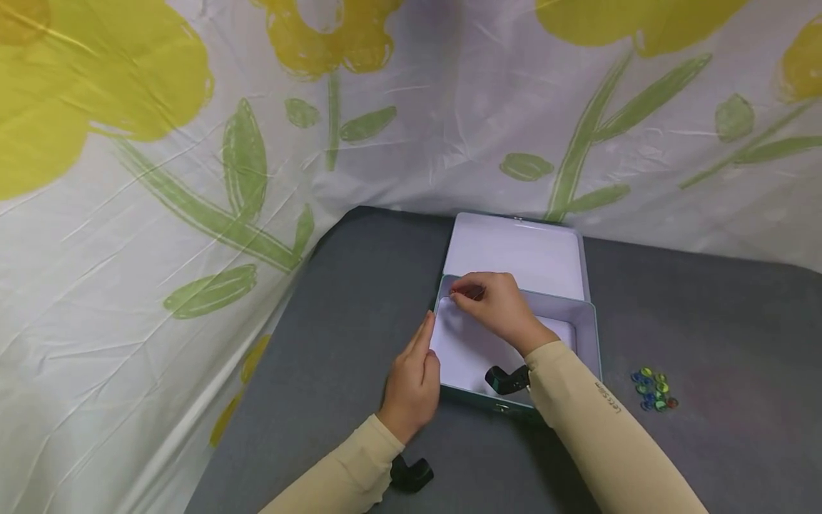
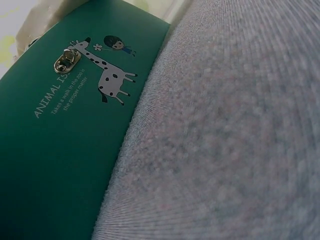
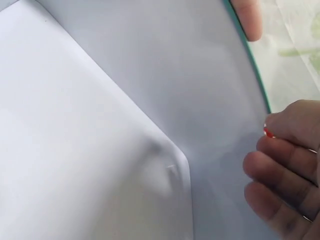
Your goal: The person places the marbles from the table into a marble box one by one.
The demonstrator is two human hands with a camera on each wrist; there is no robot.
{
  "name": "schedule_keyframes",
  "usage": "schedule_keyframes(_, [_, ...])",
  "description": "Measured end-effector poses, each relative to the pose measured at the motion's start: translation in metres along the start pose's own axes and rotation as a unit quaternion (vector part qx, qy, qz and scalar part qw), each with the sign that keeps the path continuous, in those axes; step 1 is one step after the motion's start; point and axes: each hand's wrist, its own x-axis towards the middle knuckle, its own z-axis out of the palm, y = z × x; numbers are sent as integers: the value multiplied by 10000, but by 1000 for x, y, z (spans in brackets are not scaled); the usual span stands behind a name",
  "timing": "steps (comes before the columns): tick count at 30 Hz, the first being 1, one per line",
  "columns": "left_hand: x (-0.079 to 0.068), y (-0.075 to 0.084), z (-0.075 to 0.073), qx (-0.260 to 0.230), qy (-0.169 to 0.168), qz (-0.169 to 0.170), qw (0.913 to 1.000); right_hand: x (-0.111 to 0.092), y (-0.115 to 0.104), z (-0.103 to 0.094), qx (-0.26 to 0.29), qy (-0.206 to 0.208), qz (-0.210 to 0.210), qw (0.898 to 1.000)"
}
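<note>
A green metal box (image 1: 555, 310) with a white inside lies on the table, its lid (image 1: 514, 250) folded back. My left hand (image 1: 411, 389) rests against the box's left side with straight fingers; one of its fingertips (image 3: 252, 25) shows past the rim in the right wrist view. Over the box's far left corner, my right hand (image 1: 497, 307) pinches a small red-and-clear marble (image 3: 268, 132) between thumb and index finger, right by the rim. Its other fingers are loosely curled. The left wrist view shows the box's green front (image 2: 50, 150) with a giraffe print and a metal clasp (image 2: 67, 61).
Right of the box, several blue, green, yellow and red marbles (image 1: 653, 390) lie in a cluster on the dark grey table (image 1: 738, 343). A white cloth (image 1: 417, 143) with yellow flowers hangs behind and to the left.
</note>
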Motion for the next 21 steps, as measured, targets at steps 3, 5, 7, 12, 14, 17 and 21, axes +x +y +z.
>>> schedule_keyframes(3, [0, -1, 0, 23, 17, 17, 10000, 0, 3, 1, -81, -71, -6, 9999])
schedule_keyframes(5, [0, -2, 0, 53, 29, 39, 10000, 0, 6, 1, -176, -193, -38, 9997])
schedule_keyframes(7, [-1, -3, 1, 76, 31, 59, 9999, 0, 8, 2, -255, -348, -27, 9991])
schedule_keyframes(12, [0, -3, 0, -6, -9, 23, 10000, 2, 14, 6, -490, -702, 83, 9963])
schedule_keyframes(14, [0, -2, -1, -30, -16, 10, 10000, 3, 16, 7, -631, -811, 118, 9946])
schedule_keyframes(17, [0, -2, -1, -29, -21, -4, 10000, 3, 18, 8, -897, -933, 137, 9915])
schedule_keyframes(21, [1, -2, -1, -5, -32, -35, 10000, 2, 21, 9, -1198, -1017, 136, 9875])
